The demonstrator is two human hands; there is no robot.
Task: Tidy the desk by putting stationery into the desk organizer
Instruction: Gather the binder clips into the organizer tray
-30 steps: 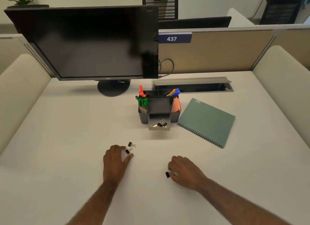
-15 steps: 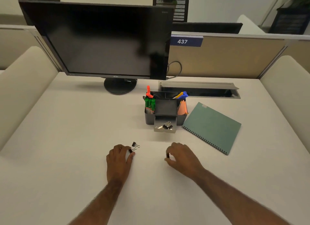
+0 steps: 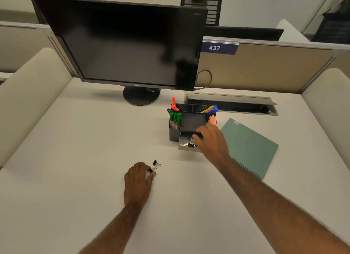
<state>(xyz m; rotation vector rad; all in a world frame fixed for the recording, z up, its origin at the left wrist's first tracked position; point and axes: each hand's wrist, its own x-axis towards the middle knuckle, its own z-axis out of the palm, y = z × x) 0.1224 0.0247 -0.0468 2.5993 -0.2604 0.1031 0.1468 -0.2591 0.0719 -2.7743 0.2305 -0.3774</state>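
Note:
The black desk organizer stands mid-desk with its small grey drawer pulled open toward me. Binder clips lie in the drawer. My right hand hovers over the drawer with fingers curled down; the clip it carried is hidden under them. On the desk nearer me, my left hand pinches a black binder clip between thumb and fingertip. Another binder clip lies just beyond it.
Green markers, an orange marker, blue and yellow pens and orange notes fill the organizer. A teal spiral notebook lies right of it. A monitor and an open cable tray sit behind.
My right hand lifted a binder clip off the desk and moved forward to the open drawer. The left hand stayed at its clip.

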